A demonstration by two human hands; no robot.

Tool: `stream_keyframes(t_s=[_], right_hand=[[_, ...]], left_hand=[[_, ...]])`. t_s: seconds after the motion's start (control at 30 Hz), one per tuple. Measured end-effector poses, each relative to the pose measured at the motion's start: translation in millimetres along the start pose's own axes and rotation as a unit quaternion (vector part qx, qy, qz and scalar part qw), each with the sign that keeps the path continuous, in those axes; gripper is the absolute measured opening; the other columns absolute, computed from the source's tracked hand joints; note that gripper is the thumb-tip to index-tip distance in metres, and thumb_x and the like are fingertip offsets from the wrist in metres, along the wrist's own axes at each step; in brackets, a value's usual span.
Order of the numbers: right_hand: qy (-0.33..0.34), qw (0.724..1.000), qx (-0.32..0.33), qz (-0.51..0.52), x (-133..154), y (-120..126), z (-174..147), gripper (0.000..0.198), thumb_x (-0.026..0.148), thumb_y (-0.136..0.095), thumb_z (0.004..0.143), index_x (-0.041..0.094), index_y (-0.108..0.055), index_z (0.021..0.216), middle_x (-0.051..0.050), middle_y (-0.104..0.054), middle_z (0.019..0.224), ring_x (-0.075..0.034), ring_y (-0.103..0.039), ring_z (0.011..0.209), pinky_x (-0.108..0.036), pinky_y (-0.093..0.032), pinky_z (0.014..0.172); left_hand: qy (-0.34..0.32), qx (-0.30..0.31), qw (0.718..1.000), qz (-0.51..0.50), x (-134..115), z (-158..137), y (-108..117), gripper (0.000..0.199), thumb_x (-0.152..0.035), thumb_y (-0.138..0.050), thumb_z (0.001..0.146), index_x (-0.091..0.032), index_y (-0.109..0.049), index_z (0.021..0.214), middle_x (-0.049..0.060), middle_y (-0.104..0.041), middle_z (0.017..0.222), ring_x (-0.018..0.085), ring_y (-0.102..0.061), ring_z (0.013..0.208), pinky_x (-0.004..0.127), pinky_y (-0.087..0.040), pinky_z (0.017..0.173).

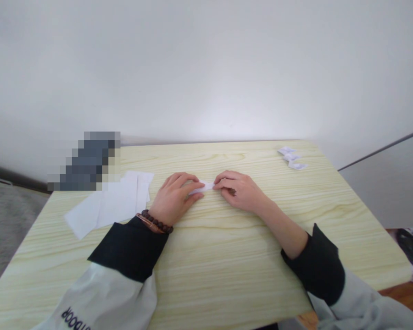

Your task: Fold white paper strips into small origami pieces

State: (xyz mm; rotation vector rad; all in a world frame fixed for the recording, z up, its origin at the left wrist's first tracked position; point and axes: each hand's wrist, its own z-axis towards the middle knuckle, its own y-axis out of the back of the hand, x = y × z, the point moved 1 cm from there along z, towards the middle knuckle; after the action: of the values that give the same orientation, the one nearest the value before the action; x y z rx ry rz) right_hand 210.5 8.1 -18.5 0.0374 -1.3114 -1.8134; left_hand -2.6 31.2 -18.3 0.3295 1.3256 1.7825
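Between my two hands lies a narrow strip of folded white paper (pixel 208 185), low over the middle of the table. My left hand (pixel 177 195) is closed on the strip's left part, its fingers covering much of it. At the strip's right end, the fingertips of my right hand (pixel 239 190) pinch the paper. Just left of my left hand, several flat white paper sheets (pixel 119 201) overlap one another. Toward the back right rest a few small folded white paper pieces (pixel 291 158), apart from both hands.
The pale wood-grain table (pixel 223 266) reaches back to a white wall (pixel 206 68). A dark, pixelated object (pixel 86 162) is at the table's back left corner. Beyond the right edge, low down, a dark item (pixel 409 245) is partly visible.
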Motion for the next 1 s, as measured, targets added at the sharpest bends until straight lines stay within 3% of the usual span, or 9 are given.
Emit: stream_keyframes(t_s=[0.27,0.57,0.87,1.0], right_hand=[[-0.036,0.999,0.013,-0.006,2.7,-2.3,1.7,0.021,0.02,-0.057,0.083,0.019,-0.063,0.104,-0.006,-0.062,0.1,-0.016,-0.059,0.088,-0.029,-0.047,0.079],[-0.013,0.999,0.006,-0.036,-1.6,-7.0,2.1,0.02,0.028,-0.049,0.092,0.02,-0.067,0.096,-0.005,-0.064,0.094,-0.014,-0.059,0.081,-0.027,-0.047,0.073],[-0.048,0.998,0.01,-0.046,4.9,-5.7,5.8,0.023,0.025,-0.04,0.096,0.017,-0.061,0.095,-0.006,-0.062,0.093,-0.016,-0.059,0.084,-0.027,-0.048,0.077],[-0.042,0.999,0.005,-0.028,8.2,-5.6,5.8,0.021,0.024,-0.039,0.096,0.018,-0.058,0.095,-0.006,-0.06,0.093,-0.015,-0.058,0.084,-0.027,-0.047,0.075]], left_hand=[[-0.035,-0.036,0.996,0.069,-4.6,4.2,-1.5,0.016,-0.02,-0.051,0.089,-0.017,-0.067,0.092,0.005,-0.067,0.088,0.019,-0.06,0.084,0.033,-0.05,0.077],[-0.057,-0.072,0.993,0.071,-4.7,4.6,-3.5,0.014,-0.013,-0.051,0.087,-0.016,-0.064,0.09,0.005,-0.067,0.085,0.018,-0.061,0.081,0.03,-0.052,0.074],[-0.055,-0.081,0.995,0.024,-5.7,5.2,-3.8,0.017,-0.028,-0.054,0.089,-0.015,-0.064,0.091,0.006,-0.069,0.088,0.017,-0.062,0.082,0.03,-0.053,0.076],[-0.053,-0.094,0.994,0.029,-6.7,5.6,-1.8,0.013,-0.023,-0.054,0.088,-0.017,-0.066,0.089,0.004,-0.069,0.086,0.016,-0.062,0.081,0.029,-0.052,0.075]])
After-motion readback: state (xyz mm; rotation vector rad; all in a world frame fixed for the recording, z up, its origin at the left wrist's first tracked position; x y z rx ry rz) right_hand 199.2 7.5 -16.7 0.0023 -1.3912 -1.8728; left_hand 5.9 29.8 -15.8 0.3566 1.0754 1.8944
